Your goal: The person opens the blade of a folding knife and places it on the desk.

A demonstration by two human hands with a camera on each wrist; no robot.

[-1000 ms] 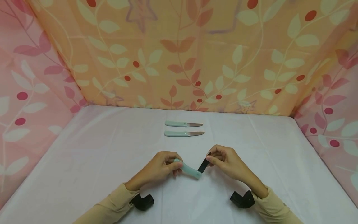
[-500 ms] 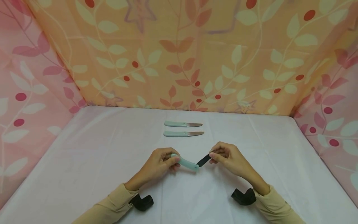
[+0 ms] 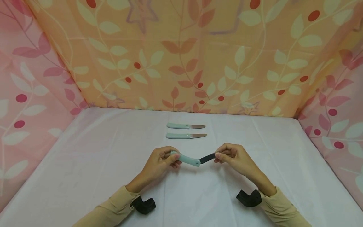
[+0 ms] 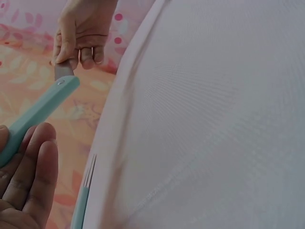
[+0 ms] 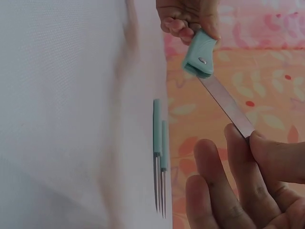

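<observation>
Between the two hands, above the table, is a folding knife (image 3: 185,159) with a pale mint-green handle, its blade swung well out of the handle. My left hand (image 3: 163,159) grips the handle's end with thumb and fingers. At the other side my right hand (image 3: 232,154) pinches the blade (image 5: 228,102) near its tip between thumb and fingers. The blade looks dark in the head view and silvery in the right wrist view. Handle and blade still form a slight bend at the rivet. The blade's tip is hidden under the right fingers.
Two more mint-handled knives lie unfolded and parallel behind the hands, a farther knife (image 3: 185,125) and a nearer knife (image 3: 185,136), blades to the right. A white cloth covers the table (image 3: 99,176). Patterned fabric (image 3: 181,63) stands along its back and sides.
The blade has swung farther out, from a sharp angle toward nearly straight with the handle. Both hands have risen slightly and drawn apart. The two lying knives have not moved.
</observation>
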